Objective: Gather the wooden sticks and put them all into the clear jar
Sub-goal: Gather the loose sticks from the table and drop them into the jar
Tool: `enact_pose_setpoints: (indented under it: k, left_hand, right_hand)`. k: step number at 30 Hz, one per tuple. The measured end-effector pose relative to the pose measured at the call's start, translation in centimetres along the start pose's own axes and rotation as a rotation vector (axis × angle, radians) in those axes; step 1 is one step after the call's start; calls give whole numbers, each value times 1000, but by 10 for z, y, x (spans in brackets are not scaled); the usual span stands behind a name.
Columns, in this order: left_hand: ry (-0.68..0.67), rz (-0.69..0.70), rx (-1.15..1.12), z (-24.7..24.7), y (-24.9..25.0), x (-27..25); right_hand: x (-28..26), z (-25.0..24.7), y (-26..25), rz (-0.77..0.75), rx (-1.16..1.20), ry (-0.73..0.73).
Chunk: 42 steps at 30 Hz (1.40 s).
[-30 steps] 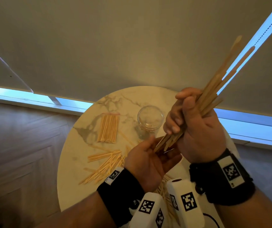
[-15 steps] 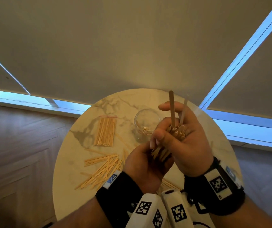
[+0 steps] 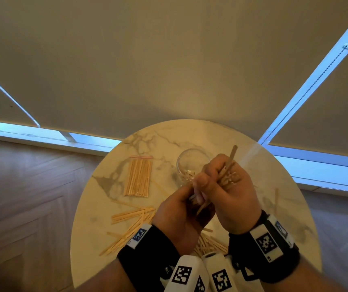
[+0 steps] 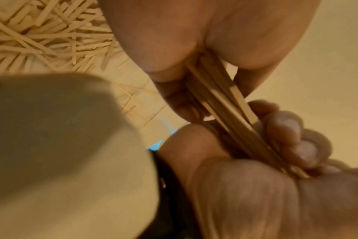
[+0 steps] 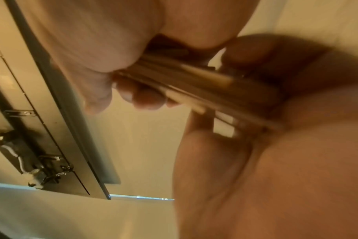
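Note:
My right hand (image 3: 221, 186) grips a bundle of wooden sticks (image 3: 228, 171) almost upright, just right of the clear jar (image 3: 190, 163); one stick pokes above the rest. Below it, my left hand (image 3: 181, 211) has its fingers (image 4: 284, 129) and thumb curled round the lower ends of the bundle (image 4: 225, 105). The right wrist view shows the same bundle (image 5: 194, 84), blurred, between both hands. The jar stands open on the round marble table (image 3: 190, 131) with a few stick ends inside. More loose sticks (image 3: 131, 216) lie at front left, and a pile (image 4: 41, 32) lies under my wrists.
A clear bag of sticks (image 3: 138, 175) lies flat to the left of the jar. The table is small, with its edge close on every side and wood floor below. Behind it hang drawn window blinds.
The right hand swung the bundle from a long slant up-right to nearly upright and lowered it toward the jar. The left hand went from an open palm to curling round the stick ends.

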<state>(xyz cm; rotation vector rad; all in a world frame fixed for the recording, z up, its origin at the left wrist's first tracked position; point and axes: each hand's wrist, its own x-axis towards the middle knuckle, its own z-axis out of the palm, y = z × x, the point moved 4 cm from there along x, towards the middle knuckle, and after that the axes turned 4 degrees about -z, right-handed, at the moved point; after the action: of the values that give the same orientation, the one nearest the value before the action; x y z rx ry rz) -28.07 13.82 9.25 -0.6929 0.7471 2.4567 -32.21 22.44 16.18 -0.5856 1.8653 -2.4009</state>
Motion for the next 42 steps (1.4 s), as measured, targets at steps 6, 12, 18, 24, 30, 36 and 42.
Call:
enact_pose_setpoints:
  k: [6,12,18,24,30,36,42]
  left_hand:
    - [-17,20,-45,-3,4,12]
    - [79,5,62,-27,27,36]
    - [90,68,364,-31,55,45]
    - [246,745,1792,-43,98,57]
    - [187,653,2043,-44,91,85]
    - [218,601,1956,-50,95,86]
    - [272,578,1772,-49,97,78]
  right_hand:
    - [11,9,16,-31,-191,-55]
    - [30,-11,33,70,-481,-196]
    - [41,-27,48,92,-621,-115]
    - [57,-60,55,39,-877,179]
    - [70,-51,107,46,-1098,25]
    - [67,-50,133,-51,-1279,94]
    - [55,-57,128,70,-1051,-18]
